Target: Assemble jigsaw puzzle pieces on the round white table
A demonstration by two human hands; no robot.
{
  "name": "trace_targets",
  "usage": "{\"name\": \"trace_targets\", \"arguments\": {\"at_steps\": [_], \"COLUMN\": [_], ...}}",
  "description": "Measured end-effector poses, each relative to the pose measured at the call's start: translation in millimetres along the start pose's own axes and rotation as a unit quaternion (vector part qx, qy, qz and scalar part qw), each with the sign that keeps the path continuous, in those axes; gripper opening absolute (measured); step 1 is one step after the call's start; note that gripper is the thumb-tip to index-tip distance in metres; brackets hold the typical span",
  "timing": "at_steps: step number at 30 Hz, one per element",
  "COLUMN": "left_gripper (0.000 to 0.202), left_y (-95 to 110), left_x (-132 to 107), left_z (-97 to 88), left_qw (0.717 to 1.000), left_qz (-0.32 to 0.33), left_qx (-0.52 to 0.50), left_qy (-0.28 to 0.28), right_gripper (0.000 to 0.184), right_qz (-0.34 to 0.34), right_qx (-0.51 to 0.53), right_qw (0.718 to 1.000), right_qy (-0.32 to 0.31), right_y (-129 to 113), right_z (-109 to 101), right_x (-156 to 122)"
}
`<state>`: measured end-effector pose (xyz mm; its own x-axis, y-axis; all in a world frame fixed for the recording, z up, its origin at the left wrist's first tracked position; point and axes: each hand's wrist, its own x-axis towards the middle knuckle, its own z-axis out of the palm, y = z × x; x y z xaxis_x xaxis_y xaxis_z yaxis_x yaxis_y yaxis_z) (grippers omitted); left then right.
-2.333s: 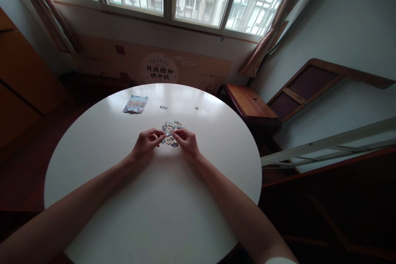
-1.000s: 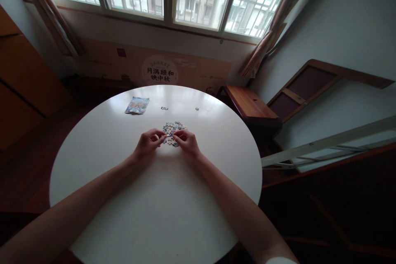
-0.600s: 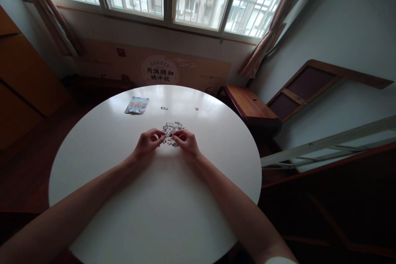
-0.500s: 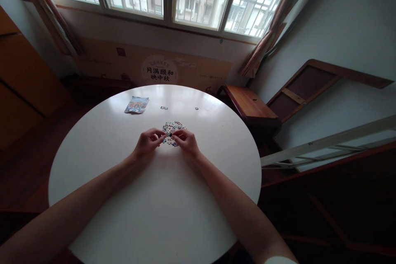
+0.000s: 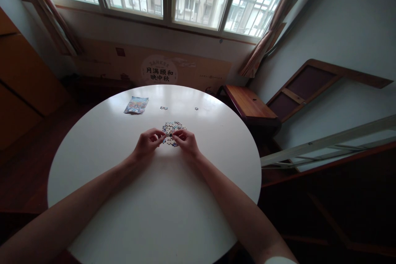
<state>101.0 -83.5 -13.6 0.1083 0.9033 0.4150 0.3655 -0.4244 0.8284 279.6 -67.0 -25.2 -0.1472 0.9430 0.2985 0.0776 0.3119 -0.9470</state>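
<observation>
A small heap of colourful jigsaw pieces (image 5: 175, 126) lies near the middle of a round white table (image 5: 154, 198). My left hand (image 5: 147, 143) and my right hand (image 5: 186, 142) rest at the heap's near edge, fingertips almost meeting. Both hands are curled in a pinch, and a small dark puzzle piece (image 5: 170, 135) sits between their fingertips. Which fingers actually grip it is too small to make out.
A printed picture card (image 5: 136, 104) lies at the table's far left. Two stray puzzle pieces (image 5: 163, 108) (image 5: 196, 108) lie beyond the heap. A wooden chair (image 5: 250, 107) and leaning wooden frames (image 5: 309, 86) stand to the right. Windows and a cardboard sheet (image 5: 159, 70) are behind.
Both hands stay pinched at the near edge of the heap with only tiny finger movements. The view has shifted slightly.
</observation>
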Motion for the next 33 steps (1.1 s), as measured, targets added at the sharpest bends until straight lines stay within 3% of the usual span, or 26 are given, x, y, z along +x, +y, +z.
{"name": "trace_targets", "arguments": {"at_steps": [15,24,33], "left_gripper": [0.017,0.016,0.014], "left_y": [5,10,5], "left_x": [-5,-6,-5], "left_z": [-6.2,-7.4,-3.7], "left_qw": [0.978,0.976,0.986], "left_qz": [0.144,0.143,0.119], "left_qx": [0.151,0.166,0.114], "left_qy": [-0.010,-0.014,-0.007], "right_gripper": [0.024,0.027,0.026], "right_qz": [0.054,0.069,0.054], "right_qx": [0.089,0.099,0.084], "right_qw": [0.995,0.993,0.995], "right_qy": [-0.004,0.003,0.000], "right_y": [-4,-7,-7], "right_z": [-1,-1,-2], "right_x": [3,4,3]}}
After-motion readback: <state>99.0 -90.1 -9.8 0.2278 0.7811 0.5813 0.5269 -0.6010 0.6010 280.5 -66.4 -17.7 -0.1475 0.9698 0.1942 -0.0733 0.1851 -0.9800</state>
